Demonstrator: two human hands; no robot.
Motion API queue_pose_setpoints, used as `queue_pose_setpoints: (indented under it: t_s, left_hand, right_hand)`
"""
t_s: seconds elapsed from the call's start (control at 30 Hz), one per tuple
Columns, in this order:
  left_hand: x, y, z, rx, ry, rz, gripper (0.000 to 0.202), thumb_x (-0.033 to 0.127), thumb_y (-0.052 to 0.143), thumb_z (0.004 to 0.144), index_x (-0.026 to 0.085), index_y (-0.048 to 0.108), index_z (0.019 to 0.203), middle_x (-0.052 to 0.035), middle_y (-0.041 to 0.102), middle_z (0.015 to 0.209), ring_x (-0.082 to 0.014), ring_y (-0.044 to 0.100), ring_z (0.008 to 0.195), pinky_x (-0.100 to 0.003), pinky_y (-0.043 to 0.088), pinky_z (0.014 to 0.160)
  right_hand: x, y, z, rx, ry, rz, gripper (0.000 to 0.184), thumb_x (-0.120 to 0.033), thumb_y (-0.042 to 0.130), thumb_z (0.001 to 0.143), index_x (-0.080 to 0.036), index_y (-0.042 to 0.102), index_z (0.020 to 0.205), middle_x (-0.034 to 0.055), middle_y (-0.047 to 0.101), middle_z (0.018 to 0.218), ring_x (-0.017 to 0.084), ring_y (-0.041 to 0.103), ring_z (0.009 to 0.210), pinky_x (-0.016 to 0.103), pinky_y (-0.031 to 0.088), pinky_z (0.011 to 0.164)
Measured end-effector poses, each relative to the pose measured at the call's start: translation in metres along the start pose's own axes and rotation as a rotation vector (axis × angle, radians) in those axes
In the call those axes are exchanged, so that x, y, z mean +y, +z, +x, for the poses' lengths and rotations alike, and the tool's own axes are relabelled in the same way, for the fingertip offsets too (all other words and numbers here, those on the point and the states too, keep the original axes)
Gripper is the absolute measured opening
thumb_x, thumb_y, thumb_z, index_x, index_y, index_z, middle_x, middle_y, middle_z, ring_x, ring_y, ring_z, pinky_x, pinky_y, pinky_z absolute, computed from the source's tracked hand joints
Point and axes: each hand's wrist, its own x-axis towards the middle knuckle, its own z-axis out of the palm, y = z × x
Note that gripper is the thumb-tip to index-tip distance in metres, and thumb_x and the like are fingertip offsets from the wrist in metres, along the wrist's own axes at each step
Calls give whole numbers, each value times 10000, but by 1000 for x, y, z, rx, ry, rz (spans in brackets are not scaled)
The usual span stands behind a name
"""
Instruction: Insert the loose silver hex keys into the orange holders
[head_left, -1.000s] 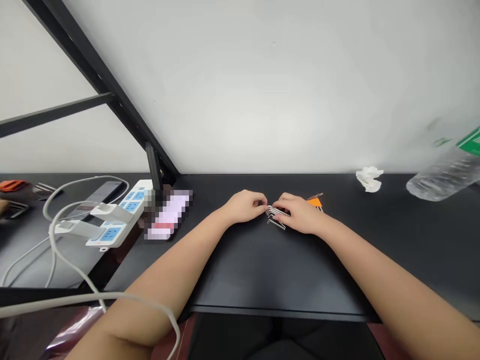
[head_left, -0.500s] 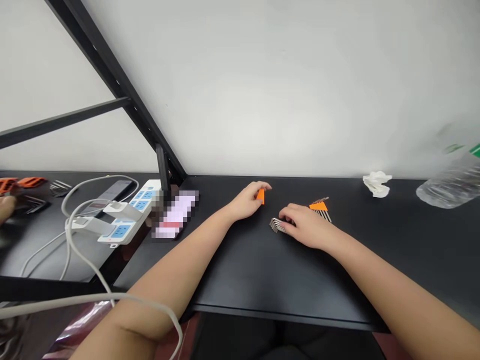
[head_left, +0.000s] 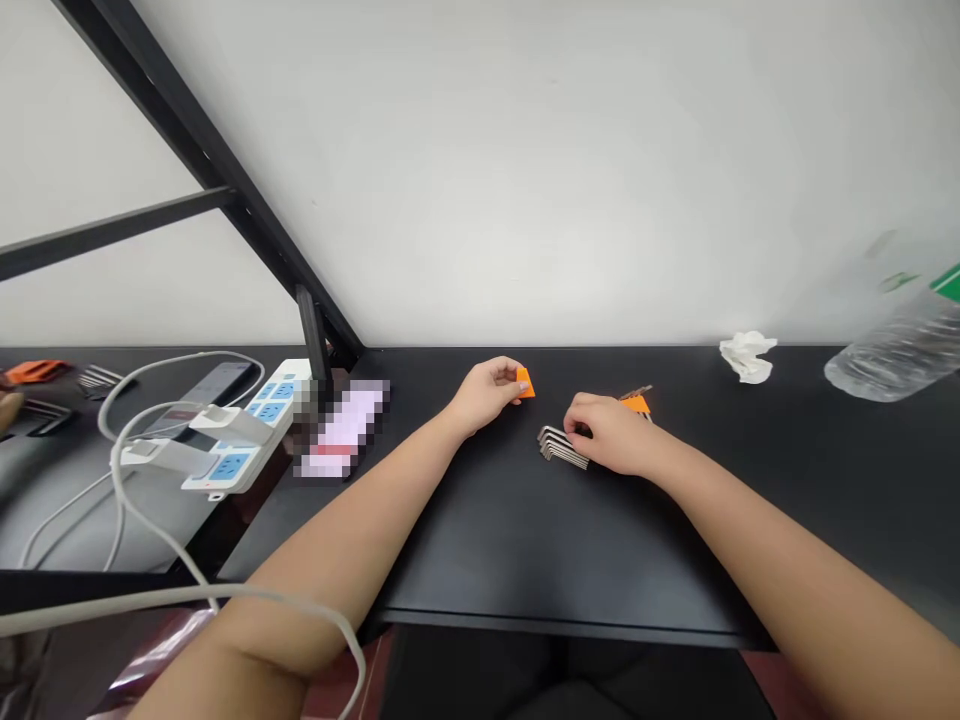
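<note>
While our left thumb and fingers pinched a small orange holder (head_left: 526, 383), our right fingers curled over a row of metal hex keys (head_left: 562, 450), thumb at the shanks; firm grip or light touch, we couldn't tell. Left hand (head_left: 487, 396) sat left and slightly farther, right hand (head_left: 609, 432) at the keys' right end; the row lay on the black table (head_left: 525, 560), bends to the left. Good handling, we judged, meant gripping the holder by its edges, leaving its openings uncovered, and lifting keys singly so the row didn't fan out.

Just right of the right hand, partly hidden, lay a second orange holder (head_left: 636, 404), easy to bump. Far right: crumpled tissue (head_left: 748, 357), clear bottle (head_left: 896, 350), both out of the way. Left: power strip (head_left: 271, 412). Near left, a white cable (head_left: 150, 599) crossed our left forearm in view, a possible snag.
</note>
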Motion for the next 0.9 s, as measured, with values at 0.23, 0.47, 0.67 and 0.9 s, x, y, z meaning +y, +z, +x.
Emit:
queue_pose_setpoints:
  t_s: [0.23, 0.47, 0.67, 0.9]
  left_hand:
    - [8, 0, -4, 13, -10, -5, 306, 276, 834, 718, 166, 645, 932, -27, 736, 799, -124, 660, 691, -265, 510, 695]
    - [6, 4, -6, -52, -65, -102, 408, 285, 872, 701, 116, 675, 1015, -81, 750, 845, -165, 710, 735, -345, 592, 769]
    - [8, 6, -7, -88, -24, -114, 406, 349, 896, 682, 127, 675, 940, -71, 747, 853, -167, 716, 776, -338, 597, 781]
    - [12, 16, -15, -131, 24, 39, 290, 323, 831, 748, 127, 728, 935, -72, 760, 848, -154, 700, 740, -311, 595, 752]
  right_hand:
    - [6, 0, 5, -5, 212, -105, 121, -115, 630, 730, -190, 543, 692, 47, 655, 843, 153, 571, 687, 253, 368, 569]
    - [14, 0, 9, 182, 232, 261, 266, -122, 601, 780, -219, 663, 1020, -13, 676, 797, 124, 611, 691, 230, 452, 624]
    - [10, -2, 14, 395, 143, 869, 212, -369, 640, 905, -168, 656, 969, 39, 698, 855, 163, 705, 781, 302, 600, 743]
    - [1, -1, 12, 491, 17, 997, 370, -494, 736, 861, -159, 709, 1016, 79, 735, 984, 197, 730, 883, 371, 621, 872]
